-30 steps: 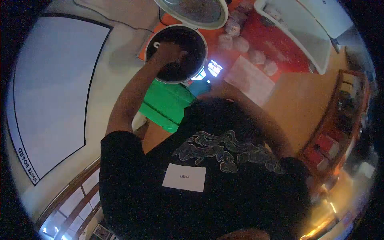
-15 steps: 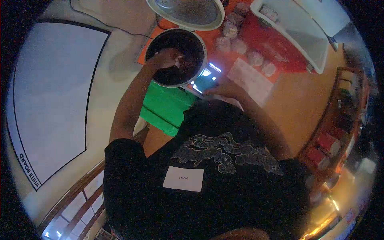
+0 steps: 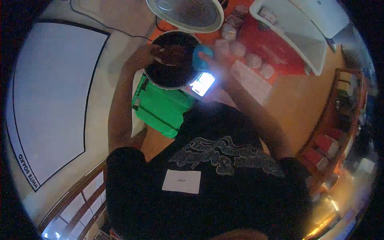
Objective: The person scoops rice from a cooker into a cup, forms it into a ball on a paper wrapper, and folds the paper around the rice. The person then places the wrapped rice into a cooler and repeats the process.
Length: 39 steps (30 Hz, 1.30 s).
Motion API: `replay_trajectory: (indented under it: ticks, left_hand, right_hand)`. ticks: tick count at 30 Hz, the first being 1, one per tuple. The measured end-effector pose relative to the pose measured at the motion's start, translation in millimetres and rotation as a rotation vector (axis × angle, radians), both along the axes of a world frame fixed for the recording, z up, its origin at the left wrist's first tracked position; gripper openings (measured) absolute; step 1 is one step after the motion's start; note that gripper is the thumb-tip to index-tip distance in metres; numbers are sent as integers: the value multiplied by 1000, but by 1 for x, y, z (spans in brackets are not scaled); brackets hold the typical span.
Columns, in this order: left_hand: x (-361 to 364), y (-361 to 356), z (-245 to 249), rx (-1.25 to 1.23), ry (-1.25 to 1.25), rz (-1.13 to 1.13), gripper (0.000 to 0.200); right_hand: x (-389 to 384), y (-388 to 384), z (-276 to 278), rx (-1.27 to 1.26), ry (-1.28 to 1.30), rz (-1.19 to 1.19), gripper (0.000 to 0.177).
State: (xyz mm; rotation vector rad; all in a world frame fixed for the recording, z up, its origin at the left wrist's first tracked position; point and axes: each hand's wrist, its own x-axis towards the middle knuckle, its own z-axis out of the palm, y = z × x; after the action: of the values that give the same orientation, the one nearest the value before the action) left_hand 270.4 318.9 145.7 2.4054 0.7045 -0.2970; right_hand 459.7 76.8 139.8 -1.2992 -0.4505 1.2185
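A large round pot (image 3: 172,76) with a dark inside stands with its lid (image 3: 188,16) raised at the back. My left hand (image 3: 142,58) is at the pot's left rim, fingers curled over the edge into the opening. At the opposite rim, my right hand (image 3: 214,62) grips a soft-looking blue thing (image 3: 198,57), possibly a cloth; blur hides its exact kind. Just below that hand, a lit phone-like screen (image 3: 203,84) glows by the pot's front right side.
Several round wrapped bundles (image 3: 238,49) lie right of the pot near a red board (image 3: 268,48) and a pale sheet (image 3: 254,82). A white tub (image 3: 298,34) stands farther right. A green box (image 3: 164,110) sits before the pot; a whiteboard (image 3: 56,100) is at left.
My left hand has drawn back from the pot's middle to its left rim. My right hand has lifted the blue thing off the screen, up to the pot's right rim.
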Motion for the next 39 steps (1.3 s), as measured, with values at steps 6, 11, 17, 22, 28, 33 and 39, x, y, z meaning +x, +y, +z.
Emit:
replay_trajectory:
  ticks: [6,11,17,22,28,33,39]
  left_hand:
    - [23,-105,84,591,149,-15,32]
    - [13,-120,83,929,57,55,33]
    - [-5,-70,91,991,-25,123,15]
    - [2,-51,73,1029,137,10,12]
    - [9,-20,8,1021,347,-74,20]
    - [34,-39,-17,793,551,-223,37]
    - [24,-43,-37,602,331,-237,43]
  right_hand:
    - [-40,61,1,76,558,-132,47]
    - [-40,69,-21,325,524,-69,36]
    - [-18,61,-6,130,676,-59,37]
    - [-11,60,-23,396,317,2,40]
    - [3,35,-16,382,216,49,43]
    - [17,-11,-64,226,124,-40,36]
    - [21,-78,-41,12,-748,348,39]
